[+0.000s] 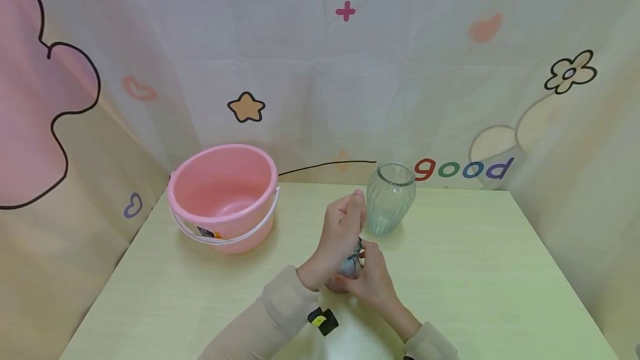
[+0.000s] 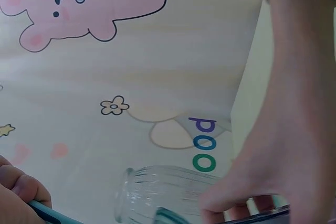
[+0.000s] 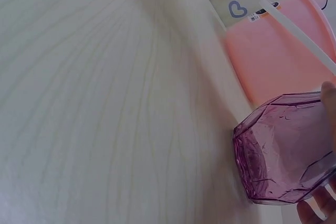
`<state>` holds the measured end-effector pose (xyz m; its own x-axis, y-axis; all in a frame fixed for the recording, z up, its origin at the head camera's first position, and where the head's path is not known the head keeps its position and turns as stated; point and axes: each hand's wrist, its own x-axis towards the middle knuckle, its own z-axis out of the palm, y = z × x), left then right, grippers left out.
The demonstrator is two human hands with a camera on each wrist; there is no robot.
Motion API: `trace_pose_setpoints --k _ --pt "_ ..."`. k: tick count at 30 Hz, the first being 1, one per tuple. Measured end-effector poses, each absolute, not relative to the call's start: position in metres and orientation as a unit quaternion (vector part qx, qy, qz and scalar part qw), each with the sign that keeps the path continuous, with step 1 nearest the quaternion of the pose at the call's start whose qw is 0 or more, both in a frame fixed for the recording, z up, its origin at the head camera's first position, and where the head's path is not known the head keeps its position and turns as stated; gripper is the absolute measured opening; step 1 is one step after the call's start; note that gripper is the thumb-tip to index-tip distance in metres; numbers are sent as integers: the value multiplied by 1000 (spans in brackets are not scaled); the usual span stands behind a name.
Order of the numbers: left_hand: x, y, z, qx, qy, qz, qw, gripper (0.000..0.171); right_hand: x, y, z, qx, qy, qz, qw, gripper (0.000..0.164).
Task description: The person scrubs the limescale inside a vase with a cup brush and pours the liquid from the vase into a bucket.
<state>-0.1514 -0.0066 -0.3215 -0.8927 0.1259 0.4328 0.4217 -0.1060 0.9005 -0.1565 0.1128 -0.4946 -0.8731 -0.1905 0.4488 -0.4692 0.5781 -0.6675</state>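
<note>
In the middle of the table, my right hand (image 1: pixel 376 279) grips a faceted glass vase (image 1: pixel 349 269) around its side. The right wrist view shows the purple lower part of this vase (image 3: pixel 283 150), with fingers along its edge. My left hand (image 1: pixel 339 233) is raised over the vase's mouth, its fingers curled. From that fist comes a thin teal handle (image 2: pixel 48 212) in the left wrist view; its far end is out of sight. The vase's teal rim (image 2: pixel 170 215) shows below. Just behind the hands stands a clear ribbed glass vase (image 1: pixel 391 201), upright.
A pink bucket (image 1: pixel 225 221) with a white handle stands at the back left of the pale table (image 1: pixel 475 271). A printed curtain (image 1: pixel 310 71) hangs behind the table and along both sides.
</note>
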Motion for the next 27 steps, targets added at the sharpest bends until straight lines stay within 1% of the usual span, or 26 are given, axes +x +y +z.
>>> trace_pose_setpoints --k 7,12,14,20,27 --pt "-154 -10 -315 -224 -646 -721 114 42 -155 110 -494 162 -881 419 152 79" --pt "-165 -8 -331 -223 -643 -725 110 44 -154 108 -494 150 -882 421 150 78" --pt "-167 -8 -335 -221 -643 -726 105 44 -154 107 -494 148 -882 421 153 78" --pt "-155 -11 -327 -215 -645 -728 88 44 -152 107 -495 157 -879 416 172 78" --pt "-157 -12 -340 -209 -646 -731 66 45 -153 106 -497 162 -880 406 187 80"
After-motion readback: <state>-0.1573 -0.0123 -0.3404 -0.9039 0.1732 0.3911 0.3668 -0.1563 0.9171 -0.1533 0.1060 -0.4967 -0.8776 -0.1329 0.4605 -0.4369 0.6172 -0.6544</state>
